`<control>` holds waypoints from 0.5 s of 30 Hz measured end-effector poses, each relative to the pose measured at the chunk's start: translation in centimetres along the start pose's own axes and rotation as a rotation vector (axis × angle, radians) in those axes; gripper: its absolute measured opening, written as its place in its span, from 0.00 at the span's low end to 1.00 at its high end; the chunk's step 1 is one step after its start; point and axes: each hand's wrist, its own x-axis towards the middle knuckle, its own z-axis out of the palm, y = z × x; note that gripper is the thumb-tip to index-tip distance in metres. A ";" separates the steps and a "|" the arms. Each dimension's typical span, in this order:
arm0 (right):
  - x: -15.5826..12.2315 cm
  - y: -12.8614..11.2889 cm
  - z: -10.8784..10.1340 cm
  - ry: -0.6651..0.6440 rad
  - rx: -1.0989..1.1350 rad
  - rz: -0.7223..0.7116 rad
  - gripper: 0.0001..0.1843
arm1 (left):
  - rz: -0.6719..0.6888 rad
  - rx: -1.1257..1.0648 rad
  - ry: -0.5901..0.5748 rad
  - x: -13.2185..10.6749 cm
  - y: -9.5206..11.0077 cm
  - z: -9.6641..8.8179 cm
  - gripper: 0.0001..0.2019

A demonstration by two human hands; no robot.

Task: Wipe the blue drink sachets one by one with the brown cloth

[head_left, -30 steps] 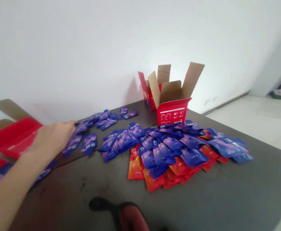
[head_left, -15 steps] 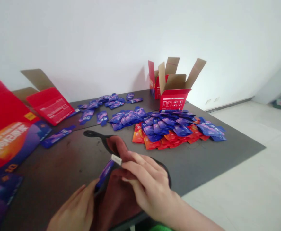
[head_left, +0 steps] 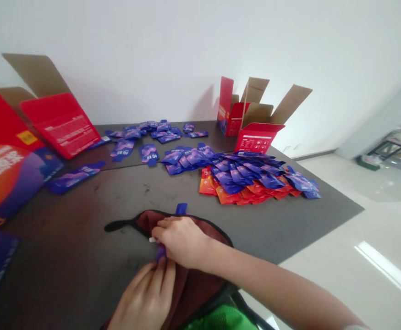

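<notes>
My right hand point(head_left: 183, 240) is closed, its fingers curled around the upper end of a small purple packet point(head_left: 161, 252) with a white end. Below it, my left hand point(head_left: 147, 288) pinches the packet's lower part between its fingertips. Most of the packet is hidden by the fingers. Under both hands spreads a brown cloth point(head_left: 203, 229) with black edging and a black strap loop point(head_left: 118, 224). A blue tab point(head_left: 181, 209) pokes out just beyond the cloth's far edge. Green fabric point(head_left: 221, 317) shows at the bottom.
A heap of purple pouches point(head_left: 244, 174) lies over orange-red pouches point(head_left: 227, 195) on the dark table point(head_left: 124, 192). Flat purple pieces point(head_left: 148, 153) are scattered toward the wall. Open red cartons stand at the left point(head_left: 63, 123) and back right point(head_left: 260, 137).
My right hand has moved left and curled over the packet, close to my left hand. The left hand has shifted right. The cloth lies lower and flatter, and the view has turned slightly.
</notes>
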 end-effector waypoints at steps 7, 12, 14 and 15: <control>3.4 2.9 -1.5 0.100 -0.050 0.216 0.06 | -0.231 -0.212 -0.377 1.6 -1.1 0.1 0.24; -2.8 2.5 -8.7 0.518 0.067 0.376 0.09 | -0.327 -0.273 -0.520 0.9 -1.9 -0.9 0.20; -6.1 2.1 -12.3 0.740 0.055 0.425 0.08 | -0.297 -0.240 -0.470 -0.1 -1.7 -0.9 0.19; -7.4 1.9 -14.0 0.834 0.035 0.440 0.07 | -0.273 -0.218 -0.440 -0.5 -1.6 -0.9 0.19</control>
